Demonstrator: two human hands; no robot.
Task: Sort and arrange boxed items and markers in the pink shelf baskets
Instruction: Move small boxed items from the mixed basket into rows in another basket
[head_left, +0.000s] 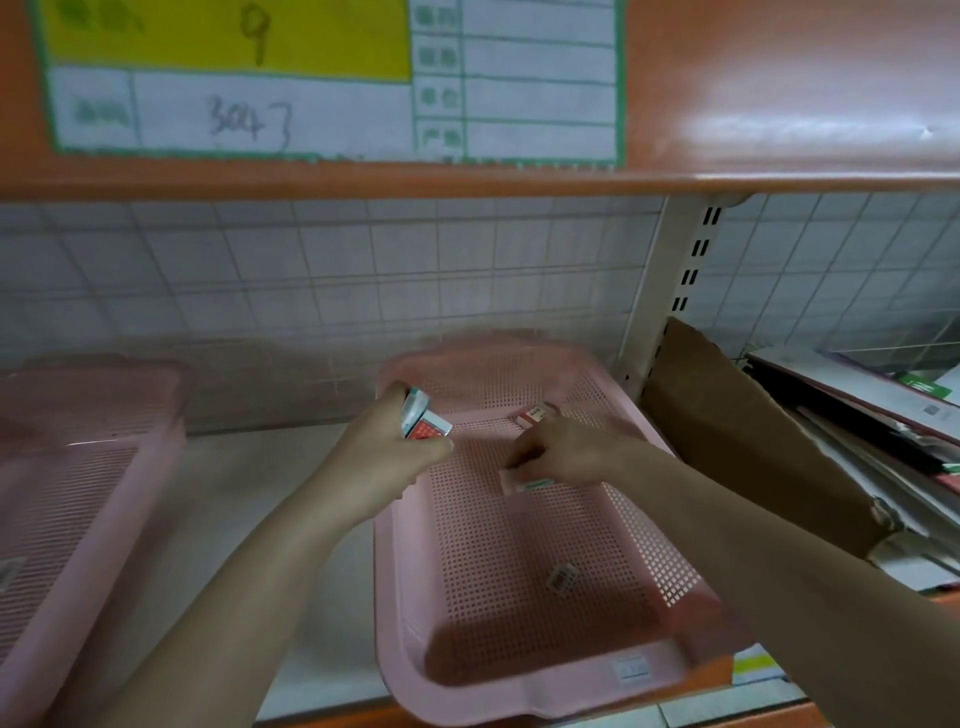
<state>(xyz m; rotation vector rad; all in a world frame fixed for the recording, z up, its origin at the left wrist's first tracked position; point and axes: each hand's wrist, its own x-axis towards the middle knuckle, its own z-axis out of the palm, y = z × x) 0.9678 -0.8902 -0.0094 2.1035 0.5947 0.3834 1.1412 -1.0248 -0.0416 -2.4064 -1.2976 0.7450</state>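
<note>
Head view of a shelf bay. A pink perforated basket is sitting on the pale shelf board, its front edge reaching the shelf's front edge. The left hand is hovering over the basket's left rim, near the far left corner, fingers closed around a few small red-and-white boxes held together. The right hand is reaching into the far half of the basket, fingertips pinching a single small box that is lying on, or just above, the mesh floor; contact with the floor cannot be told. Another small box is lying by the basket's far wall, just beyond the right hand. A loose barcode label is lying on the mesh floor toward the near right corner. A second pink basket is occupying the shelf's left end, well apart from the first. A brown cardboard sheet is leaning beside the first basket's right rim. A paper label card is hanging on the orange shelf edge above.
</note>
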